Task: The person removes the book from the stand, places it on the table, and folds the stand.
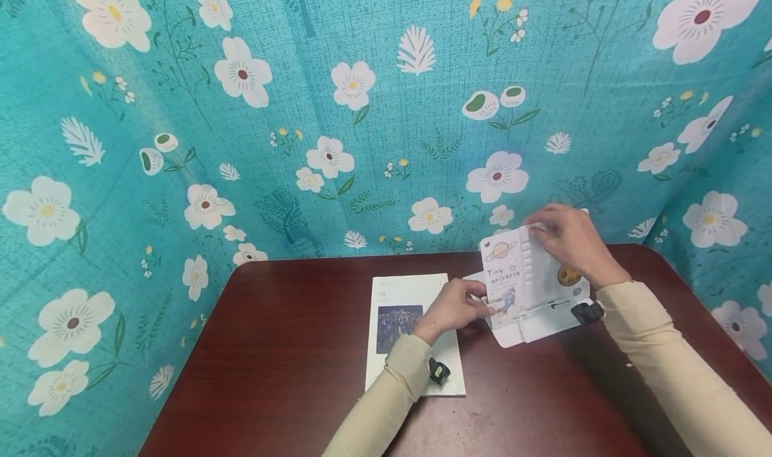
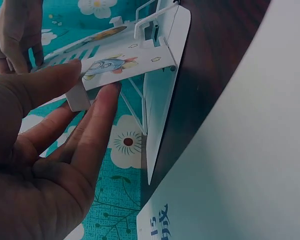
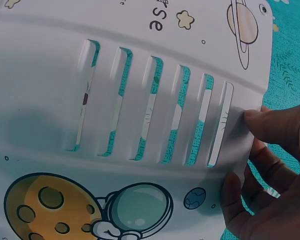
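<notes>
A white metal book stand (image 1: pixel 505 276) printed with "Tiny universe" and planets stands tilted up at the right of the table. My left hand (image 1: pixel 455 304) pinches the panel's left edge between thumb and fingers. At the top edge, my right hand (image 1: pixel 567 241) grips the panel, its thumb on the front face in the right wrist view. A row of slots runs down the panel (image 3: pixel 140 102). Thin wire supports (image 2: pixel 135 102) join the panel to a flat base plate (image 2: pixel 162 95) in the left wrist view.
Just left of the stand, a white book (image 1: pixel 416 293) with a dark picture on its cover lies on the dark red table (image 1: pixel 289 350). My left forearm passes over this book. A turquoise flowered cloth (image 1: pixel 386 128) hangs behind the table and along both sides.
</notes>
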The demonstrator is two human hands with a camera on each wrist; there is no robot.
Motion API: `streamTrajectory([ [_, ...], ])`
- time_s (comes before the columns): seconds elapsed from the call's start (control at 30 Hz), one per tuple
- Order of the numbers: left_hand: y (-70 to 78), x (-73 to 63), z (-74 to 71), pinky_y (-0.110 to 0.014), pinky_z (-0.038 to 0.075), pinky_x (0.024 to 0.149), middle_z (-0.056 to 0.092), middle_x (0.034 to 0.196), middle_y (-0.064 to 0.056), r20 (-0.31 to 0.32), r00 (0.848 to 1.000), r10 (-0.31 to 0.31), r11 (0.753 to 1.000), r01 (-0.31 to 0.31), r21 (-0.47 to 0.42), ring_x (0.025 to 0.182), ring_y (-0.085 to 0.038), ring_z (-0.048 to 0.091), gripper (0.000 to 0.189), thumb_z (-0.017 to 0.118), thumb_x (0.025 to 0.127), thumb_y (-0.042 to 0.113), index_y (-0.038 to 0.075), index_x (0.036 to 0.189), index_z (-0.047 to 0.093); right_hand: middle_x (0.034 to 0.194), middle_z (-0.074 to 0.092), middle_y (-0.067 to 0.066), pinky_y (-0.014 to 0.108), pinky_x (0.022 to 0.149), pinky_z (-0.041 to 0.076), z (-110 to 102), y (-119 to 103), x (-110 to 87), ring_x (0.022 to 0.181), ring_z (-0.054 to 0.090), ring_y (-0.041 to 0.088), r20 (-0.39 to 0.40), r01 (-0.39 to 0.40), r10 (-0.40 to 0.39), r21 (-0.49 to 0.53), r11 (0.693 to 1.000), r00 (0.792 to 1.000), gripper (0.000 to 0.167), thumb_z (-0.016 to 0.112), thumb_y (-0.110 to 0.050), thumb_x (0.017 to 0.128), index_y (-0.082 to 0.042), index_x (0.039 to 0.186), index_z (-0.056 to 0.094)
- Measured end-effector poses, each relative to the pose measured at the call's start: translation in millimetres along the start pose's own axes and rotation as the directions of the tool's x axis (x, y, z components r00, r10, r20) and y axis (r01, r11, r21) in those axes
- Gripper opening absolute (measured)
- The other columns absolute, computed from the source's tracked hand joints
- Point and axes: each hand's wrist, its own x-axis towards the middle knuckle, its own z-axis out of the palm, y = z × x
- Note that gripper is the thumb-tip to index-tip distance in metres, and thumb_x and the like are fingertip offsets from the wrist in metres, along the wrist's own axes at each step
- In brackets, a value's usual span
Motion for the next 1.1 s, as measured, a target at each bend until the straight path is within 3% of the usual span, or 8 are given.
streamTrajectory([
  [0.37,3.0,-2.0,2.8,-0.016,0.053,0.060,0.078,0.105,-0.007,-0.010,1.000,0.030,0.996,-0.029,0.082,0.078,-0.003,0.076,0.018,0.080,0.090,0.010,0.007,0.107,0.077,0.098,0.063,0.020,0.045,0.073,0.040,2,-8,-3.2,0.088,0.055,0.034,-0.104,0.101,-0.106,-0.058,0.993,0.989,0.015,0.075,0.006,0.087,0.000,0.099,0.081],
  [0.57,3.7,-2.0,5.4,-0.015,0.051,0.058,0.077,0.107,-0.006,-0.019,0.999,0.039,0.991,-0.036,0.129,0.076,0.001,0.073,0.015,0.080,0.090,0.013,0.008,0.104,0.076,0.086,0.063,0.016,0.039,0.063,0.038,2,-14,-7.9,0.074,0.054,0.029,-0.084,0.045,-0.056,-0.127,0.991,0.995,0.018,0.076,0.001,0.088,-0.003,0.105,0.080],
  [0.77,6.1,-3.6,7.1,-0.015,0.052,0.058,0.077,0.105,-0.004,-0.030,0.999,0.032,0.991,-0.028,0.133,0.077,0.000,0.074,0.013,0.080,0.091,0.015,0.009,0.102,0.076,0.102,0.074,0.023,0.053,0.073,0.053,7,-14,-12.5,0.086,0.069,0.038,-0.061,0.012,-0.014,-0.044,0.999,0.998,0.020,0.071,-0.004,0.094,-0.001,0.113,0.074],
  [0.9,7.4,-4.4,9.2,-0.013,0.053,0.060,0.080,0.104,-0.005,-0.028,0.999,0.043,0.988,-0.039,0.150,0.082,-0.002,0.077,0.014,0.080,0.091,0.016,0.009,0.103,0.076,0.098,0.072,0.020,0.051,0.073,0.052,12,-15,-14.6,0.086,0.067,0.035,-0.078,0.037,-0.040,-0.038,0.999,0.996,0.021,0.071,-0.009,0.094,0.000,0.114,0.072],
  [0.97,7.8,-4.7,10.3,-0.012,0.053,0.062,0.081,0.103,-0.004,-0.032,0.998,0.057,0.983,-0.051,0.176,0.083,-0.002,0.077,0.014,0.080,0.091,0.017,0.011,0.103,0.076,0.099,0.069,0.019,0.049,0.073,0.051,14,-17,-16.0,0.085,0.064,0.033,-0.073,0.036,-0.039,-0.050,0.998,0.997,0.029,0.075,-0.017,0.093,0.001,0.116,0.071],
  [1.1,9.6,-5.9,13.0,-0.008,0.052,0.063,0.082,0.103,-0.002,-0.040,0.995,0.094,0.966,-0.081,0.245,0.084,0.000,0.077,0.012,0.081,0.091,0.020,0.014,0.101,0.076,0.109,0.064,0.024,0.054,0.074,0.052,16,-28,-19.7,0.091,0.061,0.036,-0.020,0.003,-0.005,-0.088,0.996,1.000,0.061,0.081,-0.041,0.088,0.006,0.123,0.066],
])
